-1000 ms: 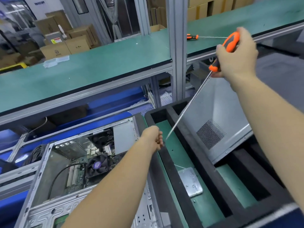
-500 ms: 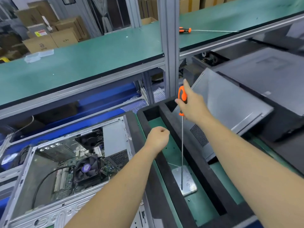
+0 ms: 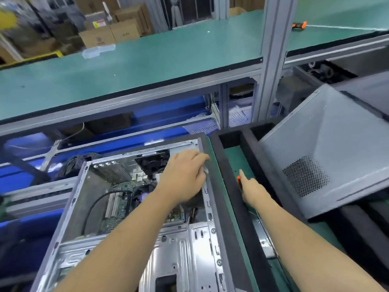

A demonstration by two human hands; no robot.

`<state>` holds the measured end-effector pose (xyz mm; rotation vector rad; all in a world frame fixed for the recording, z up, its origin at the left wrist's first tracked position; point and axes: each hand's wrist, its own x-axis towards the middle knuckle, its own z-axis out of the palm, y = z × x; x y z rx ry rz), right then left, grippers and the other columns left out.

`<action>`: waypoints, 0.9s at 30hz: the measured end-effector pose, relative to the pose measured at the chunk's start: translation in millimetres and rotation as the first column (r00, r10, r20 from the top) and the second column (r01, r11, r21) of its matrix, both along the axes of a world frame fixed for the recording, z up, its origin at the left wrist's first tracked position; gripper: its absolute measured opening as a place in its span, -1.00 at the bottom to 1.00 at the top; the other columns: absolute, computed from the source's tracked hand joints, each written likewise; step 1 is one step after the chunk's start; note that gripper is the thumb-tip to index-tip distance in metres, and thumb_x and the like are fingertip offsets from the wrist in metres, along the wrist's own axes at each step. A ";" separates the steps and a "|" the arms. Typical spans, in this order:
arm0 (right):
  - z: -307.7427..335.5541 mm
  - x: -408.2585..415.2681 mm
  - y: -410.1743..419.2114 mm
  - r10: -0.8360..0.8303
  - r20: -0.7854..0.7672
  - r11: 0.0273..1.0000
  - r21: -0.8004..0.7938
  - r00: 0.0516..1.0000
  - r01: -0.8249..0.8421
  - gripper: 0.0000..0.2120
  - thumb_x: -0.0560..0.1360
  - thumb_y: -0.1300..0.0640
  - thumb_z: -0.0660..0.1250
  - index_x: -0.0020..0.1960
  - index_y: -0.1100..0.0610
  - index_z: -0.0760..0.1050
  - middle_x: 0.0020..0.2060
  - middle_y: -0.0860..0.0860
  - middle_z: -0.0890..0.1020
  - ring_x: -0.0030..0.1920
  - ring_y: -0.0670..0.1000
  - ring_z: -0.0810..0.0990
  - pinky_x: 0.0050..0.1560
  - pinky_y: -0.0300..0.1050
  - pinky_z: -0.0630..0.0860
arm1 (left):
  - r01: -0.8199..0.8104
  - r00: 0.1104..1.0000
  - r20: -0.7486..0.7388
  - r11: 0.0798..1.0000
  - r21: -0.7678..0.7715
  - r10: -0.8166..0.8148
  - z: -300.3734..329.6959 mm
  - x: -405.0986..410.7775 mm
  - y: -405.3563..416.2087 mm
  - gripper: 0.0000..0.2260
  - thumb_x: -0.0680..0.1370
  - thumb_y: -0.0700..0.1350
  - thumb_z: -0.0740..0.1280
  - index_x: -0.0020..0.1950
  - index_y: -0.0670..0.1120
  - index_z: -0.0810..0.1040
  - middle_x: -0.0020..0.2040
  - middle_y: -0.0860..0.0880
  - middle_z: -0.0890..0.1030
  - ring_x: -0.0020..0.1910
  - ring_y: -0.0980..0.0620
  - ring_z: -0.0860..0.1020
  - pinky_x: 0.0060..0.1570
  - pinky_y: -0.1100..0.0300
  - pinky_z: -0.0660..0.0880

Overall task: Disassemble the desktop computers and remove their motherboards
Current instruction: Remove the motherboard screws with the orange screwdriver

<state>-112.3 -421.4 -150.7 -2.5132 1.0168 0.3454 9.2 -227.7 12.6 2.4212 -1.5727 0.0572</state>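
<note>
An open desktop case (image 3: 179, 249) lies on its side at the lower left. Inside it are the green motherboard (image 3: 120, 192), a black cable and a fan partly hidden by my forearm. My left hand (image 3: 183, 175) reaches over the case with straight fingers, the fingertips at the case's right rim. My right hand (image 3: 251, 192) lies low in the green-floored slot of the black foam tray (image 3: 229, 199). It grips the orange-and-black screwdriver (image 3: 239, 182), with the index finger pointing forward. The shaft is hidden under my hand and arm.
A grey side panel (image 3: 326, 148) with a vent grid leans in the tray at the right. A small metal plate (image 3: 264, 243) lies in the slot under my right forearm. On the green shelf (image 3: 168, 57) above lie a second orange screwdriver (image 3: 300, 25) and a clear plastic box (image 3: 99, 51). An aluminium post (image 3: 273, 60) stands behind the tray.
My right hand came down from shelf height into the tray slot with the screwdriver, and the tool now lies low. My left hand unclenched from a fist and moved left over the case.
</note>
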 end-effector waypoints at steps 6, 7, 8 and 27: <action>-15.5 -0.1 -5.1 -0.159 0.052 0.981 0.123 0.986 0.152 -0.35 0.57 0.17 0.21 0.60 0.00 0.07 0.19 0.24 0.56 0.11 0.24 0.58 0.09 0.01 0.53 | -0.173 0.985 0.013 0.983 0.066 0.173 4.0 37.7 46.8 -0.64 0.61 -0.08 0.21 0.41 -0.01 0.45 0.28 -0.01 0.54 0.24 -0.08 0.48 0.26 -0.06 0.41; -7.2 4.5 -4.0 -0.149 0.054 0.984 0.102 0.987 0.143 -0.45 0.58 0.16 0.21 0.55 0.09 0.21 0.21 0.24 0.57 0.14 0.24 0.57 0.10 0.02 0.53 | -0.194 0.981 0.004 0.978 0.077 0.194 3.7 41.1 54.2 -0.64 0.61 -0.07 0.21 0.41 -0.01 0.45 0.27 -0.01 0.55 0.23 -0.08 0.48 0.25 -0.07 0.42; 3.8 10.1 -3.0 -0.141 0.083 0.988 0.071 0.987 0.135 -0.56 0.57 0.17 0.22 0.44 0.17 0.37 0.22 0.24 0.58 0.17 0.24 0.56 0.14 0.03 0.52 | -0.208 0.978 -0.006 0.975 0.085 0.209 2.7 42.9 61.4 -0.64 0.61 -0.07 0.22 0.42 -0.01 0.45 0.27 -0.01 0.55 0.23 -0.08 0.48 0.24 -0.06 0.43; 140.3 130.4 94.0 0.268 0.196 0.911 -0.369 0.943 -0.182 -0.57 0.67 -0.11 -0.08 0.35 0.07 0.37 0.28 0.07 0.46 0.33 0.14 0.38 0.41 0.27 0.23 | -0.725 0.659 -0.070 0.657 0.206 0.749 -33.9 60.0 224.7 -0.36 0.59 0.30 -0.06 0.63 0.13 -0.10 0.65 -0.08 -0.12 0.52 -0.26 0.14 0.27 -0.18 0.37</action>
